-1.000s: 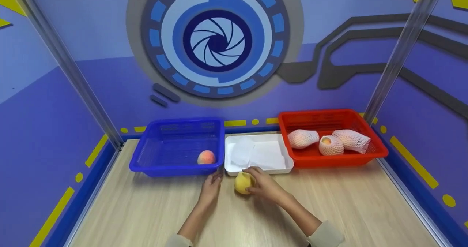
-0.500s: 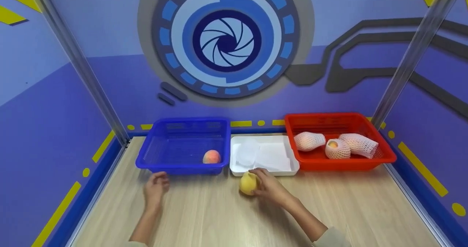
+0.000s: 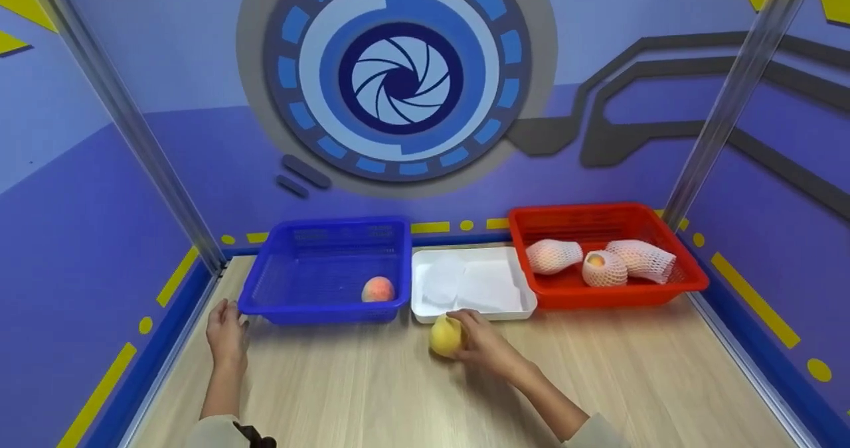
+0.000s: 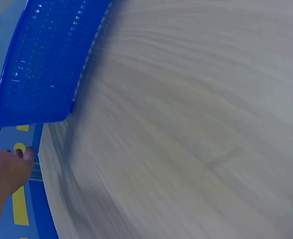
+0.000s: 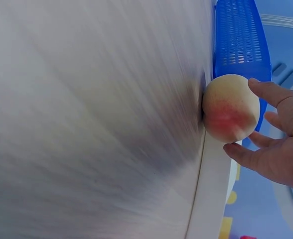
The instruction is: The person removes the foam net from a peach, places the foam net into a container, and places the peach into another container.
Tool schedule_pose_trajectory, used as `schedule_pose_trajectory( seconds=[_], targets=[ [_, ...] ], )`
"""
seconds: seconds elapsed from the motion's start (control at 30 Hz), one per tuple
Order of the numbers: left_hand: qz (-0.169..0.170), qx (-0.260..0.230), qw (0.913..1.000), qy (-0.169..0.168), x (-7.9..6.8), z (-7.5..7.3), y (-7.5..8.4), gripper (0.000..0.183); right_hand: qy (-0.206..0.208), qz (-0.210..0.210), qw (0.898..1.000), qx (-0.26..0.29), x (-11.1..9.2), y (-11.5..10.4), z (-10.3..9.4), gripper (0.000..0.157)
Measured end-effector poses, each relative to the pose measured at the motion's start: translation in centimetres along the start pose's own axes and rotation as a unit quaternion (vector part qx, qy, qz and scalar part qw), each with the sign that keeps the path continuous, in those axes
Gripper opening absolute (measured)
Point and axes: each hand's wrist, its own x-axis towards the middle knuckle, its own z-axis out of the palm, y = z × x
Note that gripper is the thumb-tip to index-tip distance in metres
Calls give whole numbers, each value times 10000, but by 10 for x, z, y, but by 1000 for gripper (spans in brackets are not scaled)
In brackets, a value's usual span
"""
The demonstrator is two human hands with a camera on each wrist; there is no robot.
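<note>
A yellow peach point(image 3: 444, 336) stands on the table just in front of the white tray. My right hand point(image 3: 488, 345) holds it from the right with curved fingers and thumb. In the right wrist view a red blush shows on the peach point(image 5: 230, 107), with fingertips at its side. My left hand point(image 3: 226, 334) is at the front left corner of the blue basket point(image 3: 319, 315), fingers loosely bent and nothing held. Whether it touches the basket's rim I cannot tell from the head view; the left wrist view shows the hand point(image 4: 9, 169) apart from it.
Inside the blue basket lies a pink peach point(image 3: 378, 289). The white tray point(image 3: 475, 316) between the baskets carries thin white sheets. On the right, a red basket point(image 3: 617, 297) contains three fruits in white foam nets point(image 3: 555, 256). Walls enclose the wooden table point(image 3: 372, 395).
From beside the peach, my left hand has moved left, past the front of the blue basket to its left corner. My right hand and the peach stay in place.
</note>
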Motion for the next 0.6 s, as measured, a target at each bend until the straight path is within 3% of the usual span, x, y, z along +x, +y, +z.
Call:
schedule_pose_trajectory(
  seconds=[0.17, 0.4, 0.6],
  targets=[
    [36, -39, 10000, -59, 6, 16, 0, 59, 90, 66, 9999, -4, -1, -1, 3, 68],
    [-90, -103, 9987, 490, -1, 24, 0, 57, 54, 86, 9999, 75, 0, -2, 9, 67],
    [-142, -68, 9987, 494, -7, 33, 0, 55, 164, 216, 9996, -17, -2, -2, 6, 66]
  ],
)
